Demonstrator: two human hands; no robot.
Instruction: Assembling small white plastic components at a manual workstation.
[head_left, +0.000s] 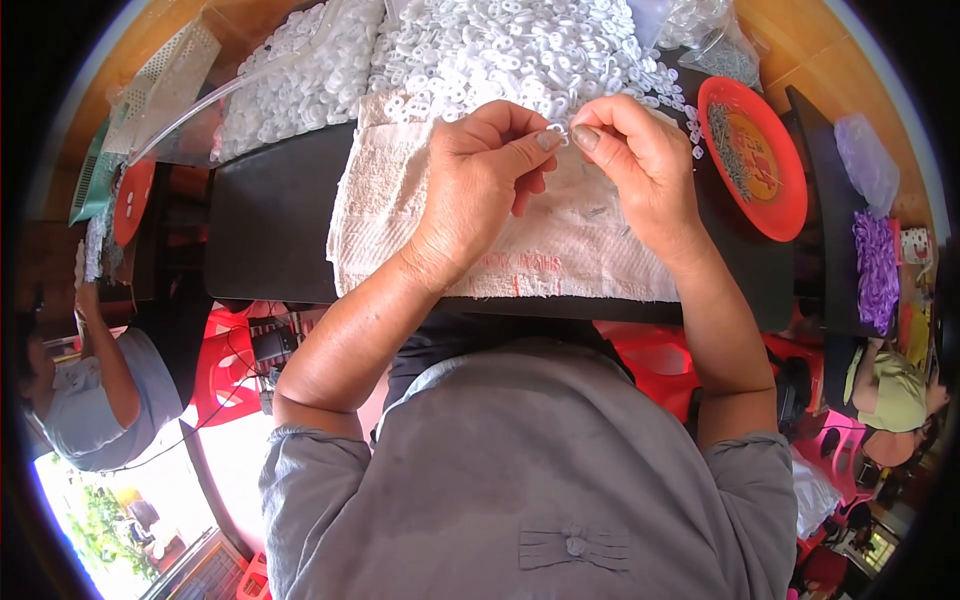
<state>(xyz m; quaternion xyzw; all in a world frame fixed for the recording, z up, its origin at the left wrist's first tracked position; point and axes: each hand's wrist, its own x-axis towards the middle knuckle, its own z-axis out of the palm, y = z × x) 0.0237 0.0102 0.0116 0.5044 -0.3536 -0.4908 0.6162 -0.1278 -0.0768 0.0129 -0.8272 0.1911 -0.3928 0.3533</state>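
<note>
My left hand is closed, thumb against fingers, on a small white plastic piece with a ring-like opening. Facing it, my right hand is pinched close beside the piece; whatever lies between its fingertips is too small to make out. Both hands are above a cream towel spread on the dark table. Beyond the towel lies a big heap of similar white plastic pieces. To the right of my right hand, a red plastic dish holds many small grey metal parts.
A clear plastic bag of white pieces lies at the far left, with clear bags at the far right. Other people sit at the left and right. Purple strips lie on a table at the right. Red plastic stools stand below.
</note>
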